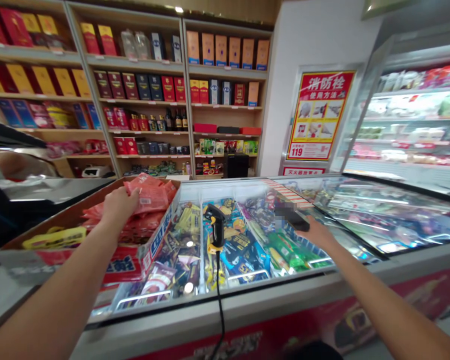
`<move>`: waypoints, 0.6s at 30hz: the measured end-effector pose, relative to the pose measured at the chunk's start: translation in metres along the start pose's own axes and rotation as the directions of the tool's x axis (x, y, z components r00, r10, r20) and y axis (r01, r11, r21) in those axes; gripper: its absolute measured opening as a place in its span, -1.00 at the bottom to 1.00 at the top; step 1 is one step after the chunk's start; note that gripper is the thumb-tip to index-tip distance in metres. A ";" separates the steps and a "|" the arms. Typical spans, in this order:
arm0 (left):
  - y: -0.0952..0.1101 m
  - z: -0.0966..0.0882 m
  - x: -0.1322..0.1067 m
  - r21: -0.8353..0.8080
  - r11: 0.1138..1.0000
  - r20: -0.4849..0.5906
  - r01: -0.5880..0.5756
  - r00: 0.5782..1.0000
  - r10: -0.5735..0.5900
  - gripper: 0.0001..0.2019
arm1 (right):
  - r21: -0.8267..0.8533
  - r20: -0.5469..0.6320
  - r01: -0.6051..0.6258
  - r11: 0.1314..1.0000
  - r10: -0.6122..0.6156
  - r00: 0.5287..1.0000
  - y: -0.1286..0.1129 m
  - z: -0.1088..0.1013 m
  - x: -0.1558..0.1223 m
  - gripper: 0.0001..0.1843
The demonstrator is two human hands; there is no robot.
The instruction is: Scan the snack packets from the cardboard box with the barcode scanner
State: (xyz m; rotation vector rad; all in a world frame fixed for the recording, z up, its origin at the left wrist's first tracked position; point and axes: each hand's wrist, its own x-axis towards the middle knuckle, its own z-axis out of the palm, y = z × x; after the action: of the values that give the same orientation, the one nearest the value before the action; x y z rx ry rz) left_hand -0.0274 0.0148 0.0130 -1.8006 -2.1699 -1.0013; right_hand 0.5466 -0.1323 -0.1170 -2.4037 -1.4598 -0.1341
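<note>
My left hand (120,206) reaches into an open cardboard box (13,255), its fingers closed on the edge of a shiny orange-red snack packet (148,195) with a white barcode label. More packets of that colour lie under it, and a yellow packet (56,237) sits at the box's near left. My right hand (320,234) holds a dark phone (294,218) by its near end above the freezer glass; its screen is blurred out. Between my hands, a black and yellow barcode scanner (216,227) lies on the glass with its cable running toward me.
The glass-topped chest freezer (232,300) is full of wrapped ice creams. Behind it stand shelves (142,62) of boxed goods and a red fire-hydrant notice (315,115). A lit refrigerated display (416,115) is at the right. A counter (71,189) adjoins at left.
</note>
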 end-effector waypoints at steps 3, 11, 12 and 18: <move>0.008 -0.009 -0.007 0.136 0.991 0.077 0.013 0.997 -0.023 -0.49 | -0.090 -0.108 0.031 0.995 -0.041 0.993 -0.015 0.008 -0.007 -0.24; 0.011 -0.015 -0.010 0.185 0.983 0.088 0.013 0.996 -0.030 -0.46 | -0.120 -0.225 -0.020 0.993 -0.008 0.974 -0.036 0.006 -0.024 -0.12; 0.011 -0.015 -0.010 0.178 0.984 0.086 0.010 0.996 -0.026 -0.45 | -0.112 -0.248 -0.004 0.994 -0.025 0.969 -0.042 0.005 -0.028 -0.11; 0.007 -0.014 -0.013 0.061 0.998 0.100 -0.015 0.995 0.009 -0.44 | 0.285 0.008 0.335 0.898 -0.351 0.936 -0.145 0.011 -0.048 -0.48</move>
State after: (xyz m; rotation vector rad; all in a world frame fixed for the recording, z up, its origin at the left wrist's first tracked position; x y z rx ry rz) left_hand -0.0216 -0.0031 0.0199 -1.8711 -2.2175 -0.8498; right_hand 0.3956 -0.1074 -0.1066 -1.9260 -1.7880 0.0618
